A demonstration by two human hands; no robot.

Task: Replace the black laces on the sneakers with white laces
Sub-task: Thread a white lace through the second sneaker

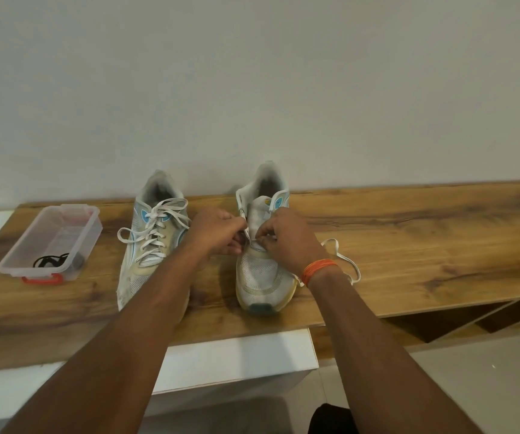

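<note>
The white lace is being put into the right sneaker, which is stood on the wooden table with its toe toward the person and its heel near the wall. The lace is pinched by both hands over the middle of this sneaker, just above the mesh toe part. The left hand is curled on the lace at the left side of the tongue, and the right hand is curled on it from the right side, so both hands are closed tight on the lace and almost touching each other. A loose loop of the same lace is laid on the table to the right of the sneaker, behind the right wrist, where an orange thread band is worn. The left sneaker is stood just beside it, partly hidden by the left arm, and it is already laced in white with the ends hanging loose. Farther left, well apart from the sneakers, a clear plastic box with a red clip is set on the table, and the black laces are curled up inside it.
</note>
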